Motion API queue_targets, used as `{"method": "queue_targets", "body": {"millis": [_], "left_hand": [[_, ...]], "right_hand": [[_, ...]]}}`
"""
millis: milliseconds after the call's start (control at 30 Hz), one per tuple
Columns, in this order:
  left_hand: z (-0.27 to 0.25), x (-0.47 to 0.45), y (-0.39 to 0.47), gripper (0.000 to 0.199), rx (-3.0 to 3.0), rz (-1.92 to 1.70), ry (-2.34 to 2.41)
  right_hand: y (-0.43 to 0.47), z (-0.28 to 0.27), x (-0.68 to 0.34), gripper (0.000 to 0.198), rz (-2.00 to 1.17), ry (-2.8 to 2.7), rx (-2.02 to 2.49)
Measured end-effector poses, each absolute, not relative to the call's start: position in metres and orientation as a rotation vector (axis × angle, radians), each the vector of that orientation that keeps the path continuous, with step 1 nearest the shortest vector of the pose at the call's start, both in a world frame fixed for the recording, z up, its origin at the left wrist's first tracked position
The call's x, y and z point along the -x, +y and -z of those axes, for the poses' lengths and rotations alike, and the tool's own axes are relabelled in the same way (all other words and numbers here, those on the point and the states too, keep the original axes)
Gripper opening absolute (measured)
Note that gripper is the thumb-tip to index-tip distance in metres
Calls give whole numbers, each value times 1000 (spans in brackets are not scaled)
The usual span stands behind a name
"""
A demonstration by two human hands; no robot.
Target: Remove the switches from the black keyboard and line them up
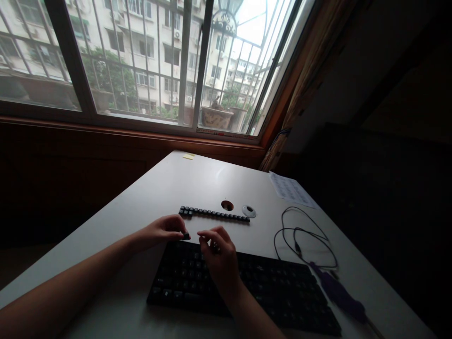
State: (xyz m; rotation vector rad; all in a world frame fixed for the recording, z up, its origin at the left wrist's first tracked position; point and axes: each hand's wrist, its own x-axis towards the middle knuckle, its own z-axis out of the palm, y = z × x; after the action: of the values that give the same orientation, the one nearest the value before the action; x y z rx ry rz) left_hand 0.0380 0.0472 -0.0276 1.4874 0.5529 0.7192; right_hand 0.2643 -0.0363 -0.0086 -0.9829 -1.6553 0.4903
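Between the thumb and fingers of my left hand (169,229) is a small black keycap (186,236), held just above the back left edge of a black keyboard (282,282). My right hand (222,254) hovers over the keyboard's middle, its fingers curled and the index fingertip close to the thumb. Whatever those fingers hold, if anything, is too dark and small to make out. Behind both hands, a line of black keycaps (219,215) lies on the white table, with a short second row at its left end. The right hand and forearm hide part of the keyboard.
A round hole (227,205) in the white table (148,197) has its grey cover (249,211) beside it. To the right lie a looped black cable (296,229), a purple object (341,294) and a printed sheet (291,189). Yellow paper (188,156) sits near the window.
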Motion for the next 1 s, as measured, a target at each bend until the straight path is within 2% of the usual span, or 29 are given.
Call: {"method": "queue_targets", "body": {"millis": [433, 1000], "left_hand": [[25, -42, 41, 22, -1668, -685, 557], [25, -40, 42, 25, -1627, -698, 551]], "right_hand": [[-37, 18, -262, 22, -394, -1846, 1022], [-38, 16, -262, 19, -368, -1911, 1038]]}}
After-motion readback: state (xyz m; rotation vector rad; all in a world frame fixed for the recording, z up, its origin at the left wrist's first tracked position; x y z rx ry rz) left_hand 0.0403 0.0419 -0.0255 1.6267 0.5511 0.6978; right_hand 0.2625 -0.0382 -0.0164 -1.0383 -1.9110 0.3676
